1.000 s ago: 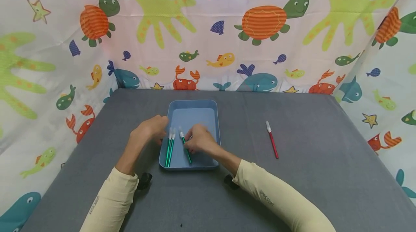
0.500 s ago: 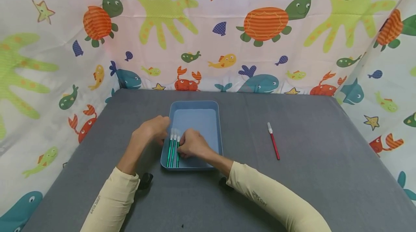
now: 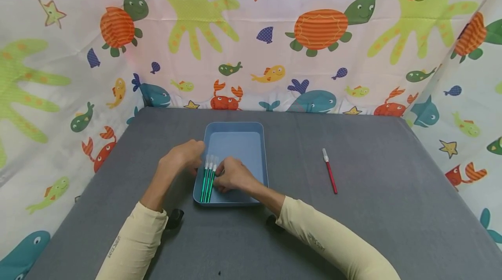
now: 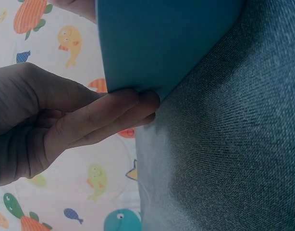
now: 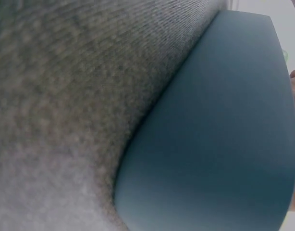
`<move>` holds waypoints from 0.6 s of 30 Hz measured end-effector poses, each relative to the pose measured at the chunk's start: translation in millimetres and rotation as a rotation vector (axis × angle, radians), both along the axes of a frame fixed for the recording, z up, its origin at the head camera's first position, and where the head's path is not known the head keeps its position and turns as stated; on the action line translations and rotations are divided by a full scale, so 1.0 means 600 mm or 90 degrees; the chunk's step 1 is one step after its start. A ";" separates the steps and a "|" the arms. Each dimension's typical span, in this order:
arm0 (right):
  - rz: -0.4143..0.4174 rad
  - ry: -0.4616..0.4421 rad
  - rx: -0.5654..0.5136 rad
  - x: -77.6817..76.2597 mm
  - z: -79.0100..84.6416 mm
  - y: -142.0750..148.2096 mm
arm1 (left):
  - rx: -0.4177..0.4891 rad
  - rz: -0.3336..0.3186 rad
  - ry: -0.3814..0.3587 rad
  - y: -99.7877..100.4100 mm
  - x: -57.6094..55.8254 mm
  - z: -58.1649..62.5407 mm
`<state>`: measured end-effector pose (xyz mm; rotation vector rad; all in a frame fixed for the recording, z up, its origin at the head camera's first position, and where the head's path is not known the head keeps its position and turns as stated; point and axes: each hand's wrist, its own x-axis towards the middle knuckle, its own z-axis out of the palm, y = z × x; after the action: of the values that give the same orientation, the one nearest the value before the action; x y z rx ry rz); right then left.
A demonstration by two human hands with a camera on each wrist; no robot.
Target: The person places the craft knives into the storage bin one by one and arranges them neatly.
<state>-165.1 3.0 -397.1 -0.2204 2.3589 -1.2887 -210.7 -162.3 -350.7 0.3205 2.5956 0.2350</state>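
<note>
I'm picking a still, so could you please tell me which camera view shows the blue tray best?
The head view: it shows the blue tray nearly whole, rim and inside, with the right hand covering part. The left wrist view shows only some outer wall, touched by the left hand; the right wrist view, mostly outer wall.

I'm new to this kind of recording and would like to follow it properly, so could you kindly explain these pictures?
There is no robot: a person does this, bare-handed. The head picture is from a camera worn on the head; the others are from one on each wrist. On the grey table lie a blue tray and, right of it, a red pen. Three green pens lie side by side in the tray, near its left side. The left hand holds the tray by that side. The right hand is over the tray, beside the green pens; whether it grips one is hard to tell.
</note>
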 end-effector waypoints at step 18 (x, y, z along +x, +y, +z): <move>-0.022 0.029 -0.030 -0.005 0.041 0.036 | -0.004 0.008 0.014 0.003 0.006 0.001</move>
<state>-168.0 24.8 -372.5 -0.2262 2.3832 -1.3700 -207.2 -160.3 -350.2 0.3059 2.6209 0.2292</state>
